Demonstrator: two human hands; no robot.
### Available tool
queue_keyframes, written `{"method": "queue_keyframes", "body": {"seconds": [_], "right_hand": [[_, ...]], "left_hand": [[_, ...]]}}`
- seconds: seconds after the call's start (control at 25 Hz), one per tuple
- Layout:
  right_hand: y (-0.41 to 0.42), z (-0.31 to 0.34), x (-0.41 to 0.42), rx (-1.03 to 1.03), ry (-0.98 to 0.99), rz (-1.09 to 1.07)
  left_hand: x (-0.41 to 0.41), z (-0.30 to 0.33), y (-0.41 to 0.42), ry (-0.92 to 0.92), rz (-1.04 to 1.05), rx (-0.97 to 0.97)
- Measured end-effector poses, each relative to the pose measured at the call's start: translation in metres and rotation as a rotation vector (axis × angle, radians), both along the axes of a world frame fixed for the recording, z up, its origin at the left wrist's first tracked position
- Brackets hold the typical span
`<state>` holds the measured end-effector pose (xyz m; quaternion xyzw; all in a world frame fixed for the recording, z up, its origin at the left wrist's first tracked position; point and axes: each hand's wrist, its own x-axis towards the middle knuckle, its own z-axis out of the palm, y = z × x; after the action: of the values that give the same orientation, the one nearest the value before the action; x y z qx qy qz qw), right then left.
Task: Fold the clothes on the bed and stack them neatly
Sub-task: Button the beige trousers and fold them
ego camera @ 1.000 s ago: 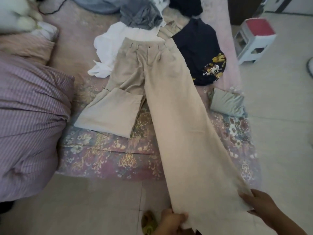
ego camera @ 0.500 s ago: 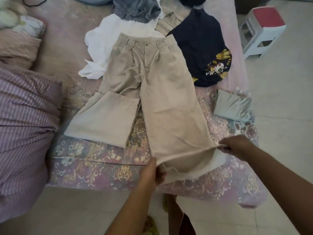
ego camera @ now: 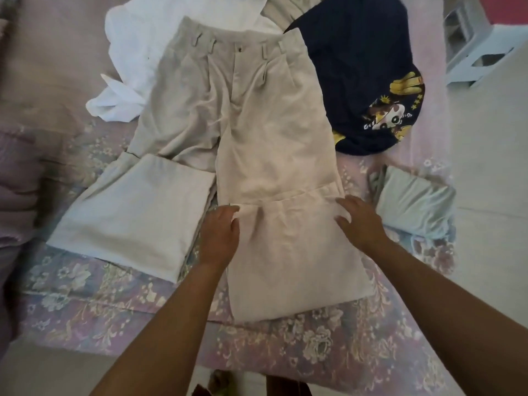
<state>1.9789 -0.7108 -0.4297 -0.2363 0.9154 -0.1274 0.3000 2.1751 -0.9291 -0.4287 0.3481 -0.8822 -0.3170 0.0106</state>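
Bedspread (ego camera: 94,287), floral and pale purple, carries all the clothes. At far left, a striped purple duvet (ego camera: 17,190) bulges along the edge. Next, a crumpled white garment (ego camera: 128,67) lies partly under the waistband of my beige trousers (ego camera: 257,132), which are spread front-up across the middle of the bed. Their left leg is folded back on itself into a flat panel; their right leg is doubled up too, its hem lying across the thigh. My left hand (ego camera: 220,235) pinches the left corner of that hem between thumb and fingers. My right hand (ego camera: 361,221) rests on the right corner, fingers spread and flat against the cloth. Right of the trousers, a navy T-shirt (ego camera: 357,81) with a yellow cartoon print lies touching them, and below it a folded pale-green garment (ego camera: 414,204) sits near the bed's edge. At far right, a white stool (ego camera: 480,47) stands on the floor.
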Motion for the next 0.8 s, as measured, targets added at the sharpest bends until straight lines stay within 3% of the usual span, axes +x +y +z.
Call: {"method": "queue_keyframes", "body": {"seconds": [0.12, 0.2, 0.28, 0.44, 0.6, 0.72, 0.8], "right_hand": [[-0.036, -0.016, -0.027, 0.054, 0.035, 0.302], [-0.055, -0.024, -0.041, 0.145, 0.019, 0.393], [-0.064, -0.026, -0.052, 0.231, 0.071, 0.422], [-0.057, -0.02, -0.068, 0.307, 0.146, 0.356], [-0.053, -0.023, -0.068, 0.136, 0.011, 0.058], [-0.052, -0.028, -0.059, 0.084, -0.013, -0.134], [-0.055, -0.032, -0.059, 0.031, -0.008, -0.228]], "left_hand": [[-0.028, -0.019, -0.017, -0.078, -0.368, -0.102], [-0.044, -0.028, -0.022, -0.277, -0.53, -0.132], [-0.048, -0.034, -0.027, -0.357, -0.626, -0.236], [-0.039, -0.028, -0.051, -0.374, -0.472, -0.242], [-0.041, -0.029, -0.07, -0.319, 0.041, 0.131], [-0.043, -0.04, -0.061, -0.429, 0.05, 0.19], [-0.041, -0.04, -0.05, -0.463, 0.073, 0.069]]}}
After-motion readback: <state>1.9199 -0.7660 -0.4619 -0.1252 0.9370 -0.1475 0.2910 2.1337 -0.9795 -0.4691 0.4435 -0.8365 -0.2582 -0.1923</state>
